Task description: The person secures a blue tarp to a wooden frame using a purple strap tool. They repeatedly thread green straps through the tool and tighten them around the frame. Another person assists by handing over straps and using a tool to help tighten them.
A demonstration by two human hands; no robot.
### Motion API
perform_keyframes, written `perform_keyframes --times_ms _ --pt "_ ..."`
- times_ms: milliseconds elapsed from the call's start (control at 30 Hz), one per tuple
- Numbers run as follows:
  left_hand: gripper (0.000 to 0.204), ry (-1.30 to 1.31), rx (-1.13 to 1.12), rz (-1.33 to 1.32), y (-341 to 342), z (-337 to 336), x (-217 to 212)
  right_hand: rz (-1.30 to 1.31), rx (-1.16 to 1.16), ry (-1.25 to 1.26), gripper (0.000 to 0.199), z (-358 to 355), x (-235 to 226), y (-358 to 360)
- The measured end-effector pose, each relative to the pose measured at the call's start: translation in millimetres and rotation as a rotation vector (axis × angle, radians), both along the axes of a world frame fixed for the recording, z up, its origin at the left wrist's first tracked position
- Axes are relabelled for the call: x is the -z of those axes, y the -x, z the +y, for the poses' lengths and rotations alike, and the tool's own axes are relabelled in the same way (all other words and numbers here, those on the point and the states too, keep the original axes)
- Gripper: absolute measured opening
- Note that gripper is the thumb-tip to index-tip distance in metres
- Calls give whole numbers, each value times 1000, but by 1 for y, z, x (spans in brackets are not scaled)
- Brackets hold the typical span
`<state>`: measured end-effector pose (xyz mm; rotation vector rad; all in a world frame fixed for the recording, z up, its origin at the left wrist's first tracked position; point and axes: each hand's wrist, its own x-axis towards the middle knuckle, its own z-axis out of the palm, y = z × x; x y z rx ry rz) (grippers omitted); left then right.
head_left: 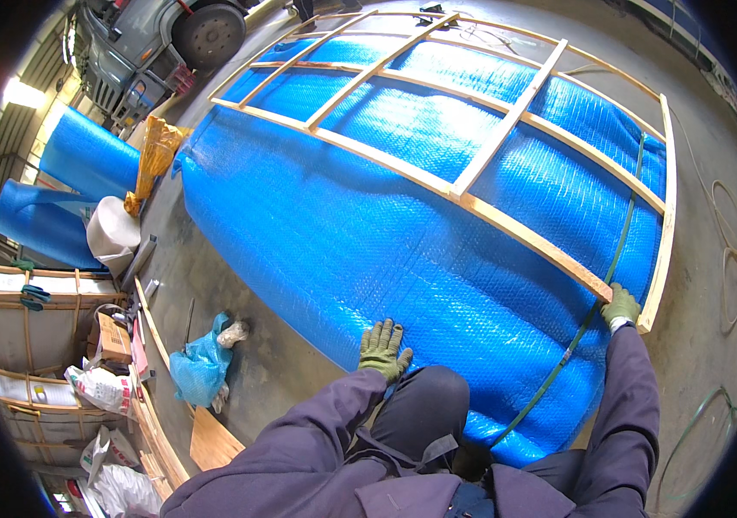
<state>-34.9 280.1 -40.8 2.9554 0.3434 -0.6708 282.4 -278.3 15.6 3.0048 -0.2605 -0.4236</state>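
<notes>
A large bundle wrapped in blue bubble wrap [299,207] lies before me, with a slatted wooden frame [541,237] on top. Flat against the bundle's near side rests my left hand [383,350] in a green glove, fingers spread and holding nothing. My right hand [621,306], also gloved, is closed at the frame's near right corner, where a long slat ends. Its fingertips are partly hidden. A green strap [550,377] runs over the bundle and under the frame, passing right beside that hand.
Blue bubble wrap rolls [88,151] and a white roll [113,226] stand at the left. Nearer are a blue plastic bag [200,367], wooden boards [157,432] and crates [36,332]. A truck [157,43] is parked at the back. Loose strap [735,255] lies on the right floor.
</notes>
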Motion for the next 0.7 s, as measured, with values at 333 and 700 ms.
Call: perform_keyframes --times_ms 333,700 --pt "92 38 -27 26 -4 1 10 -75 -28 -148 69 -13 10 9" --pt "88 -126 39 87 -15 -13 12 -189 -97 -597 48 0 -9 218"
